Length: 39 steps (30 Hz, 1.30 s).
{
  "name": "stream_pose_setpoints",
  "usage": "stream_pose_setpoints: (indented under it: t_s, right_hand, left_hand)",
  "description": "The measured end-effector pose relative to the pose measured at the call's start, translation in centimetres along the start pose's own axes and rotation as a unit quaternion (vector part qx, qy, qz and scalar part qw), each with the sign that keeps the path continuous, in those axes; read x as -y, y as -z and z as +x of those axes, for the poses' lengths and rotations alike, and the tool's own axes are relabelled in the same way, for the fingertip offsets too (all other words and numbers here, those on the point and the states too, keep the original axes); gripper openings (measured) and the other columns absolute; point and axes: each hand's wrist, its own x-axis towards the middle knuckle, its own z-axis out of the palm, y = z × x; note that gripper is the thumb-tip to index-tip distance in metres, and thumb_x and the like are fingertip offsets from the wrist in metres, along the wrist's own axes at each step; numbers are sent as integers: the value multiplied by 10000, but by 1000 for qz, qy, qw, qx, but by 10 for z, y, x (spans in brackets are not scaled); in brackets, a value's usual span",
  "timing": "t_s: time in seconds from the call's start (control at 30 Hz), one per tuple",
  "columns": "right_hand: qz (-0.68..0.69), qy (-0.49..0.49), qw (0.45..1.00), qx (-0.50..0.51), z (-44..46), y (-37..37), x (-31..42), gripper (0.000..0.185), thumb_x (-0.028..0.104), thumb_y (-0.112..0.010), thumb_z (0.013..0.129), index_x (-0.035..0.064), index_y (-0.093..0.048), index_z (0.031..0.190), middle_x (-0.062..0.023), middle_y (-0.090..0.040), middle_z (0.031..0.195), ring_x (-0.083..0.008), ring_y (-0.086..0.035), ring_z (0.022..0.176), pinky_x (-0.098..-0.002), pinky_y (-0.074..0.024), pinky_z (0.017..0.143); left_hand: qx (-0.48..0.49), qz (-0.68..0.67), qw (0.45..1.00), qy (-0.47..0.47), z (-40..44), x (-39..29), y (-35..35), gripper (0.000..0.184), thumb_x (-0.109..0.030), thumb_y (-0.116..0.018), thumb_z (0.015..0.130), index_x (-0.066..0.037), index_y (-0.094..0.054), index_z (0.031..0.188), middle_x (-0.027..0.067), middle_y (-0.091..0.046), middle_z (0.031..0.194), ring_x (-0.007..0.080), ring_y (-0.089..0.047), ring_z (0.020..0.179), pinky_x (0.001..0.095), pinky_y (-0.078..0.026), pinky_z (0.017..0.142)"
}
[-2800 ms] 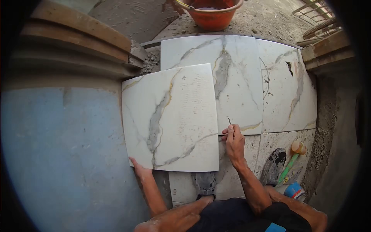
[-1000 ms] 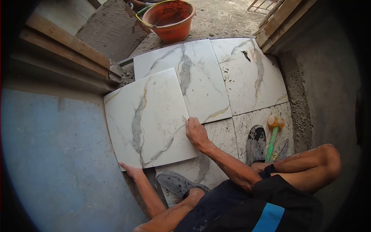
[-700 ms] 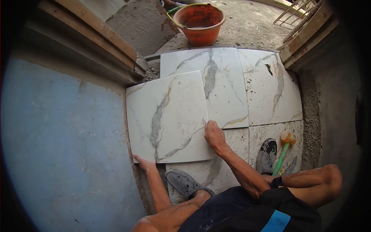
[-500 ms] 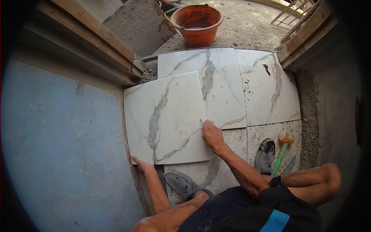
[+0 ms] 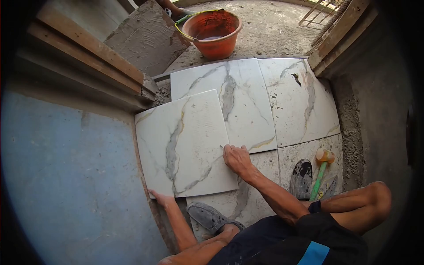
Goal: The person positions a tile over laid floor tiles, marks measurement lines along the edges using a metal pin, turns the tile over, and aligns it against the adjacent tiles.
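Note:
A loose marble-patterned tile (image 5: 198, 137) overlaps the left part of another marble tile (image 5: 251, 106). My left hand (image 5: 162, 198) grips the loose tile at its lower left corner, beside the blue surface, with the fingertips partly hidden under the edge. At the right edge of the loose tile, my right hand (image 5: 237, 159) is closed on a thin dark marking tool (image 5: 221, 146), whose tip touches or nearly touches the tile face. Most of that tool is hidden by the fingers.
An orange bucket (image 5: 216, 37) stands beyond the tiles, a person's foot behind it. A mallet (image 5: 321, 170) with a green handle lies by my right shoe (image 5: 301, 179). Wooden frames (image 5: 88, 48) flank both sides. A blue surface (image 5: 75, 168) lies at left.
Since the earliest frame, my right hand has moved left from above the neighbouring tile to the loose tile's right edge. My left foot has turned outward. The view has shifted; my left hand stays at the corner.

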Motion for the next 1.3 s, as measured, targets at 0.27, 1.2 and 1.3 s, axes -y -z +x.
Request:
stream_pose_setpoints:
  t_s: [0.27, 1.2, 1.3]
  right_hand:
    - [3, 51, 997, -50, 2, -8, -15, 115, 138, -484, 836, 71, -500, 744, -100, -585, 651, -277, -570, 576, -407, -384, 614]
    - [259, 46, 932, -250, 198, 15, -66, 198, 171, -441, 918, 61, -604, 894, -55, -633, 876, -221, -543, 868, -344, -357, 835]
    - [246, 45, 938, -238, 197, 11, -68, 214, 183, -424, 926, 71, -605, 897, -45, -630, 873, -212, -539, 877, -340, -351, 838]
  left_hand:
    - [14, 9, 1000, 14, -3, -1, -4, 696, -573, -339, 889, -59, -318, 1357, 74, -336, 1408, 275, -304, 1275, 373, -201, 1071]
    - [44, 56, 997, 14, -12, -7, -14, 663, -550, -269, 913, -91, -253, 1391, 66, -288, 1436, 271, -254, 1313, 411, -164, 1088]
    - [22, 54, 998, 35, -17, -10, -15, 658, -544, -270, 917, -88, -253, 1390, 68, -293, 1433, 265, -266, 1307, 401, -171, 1087]
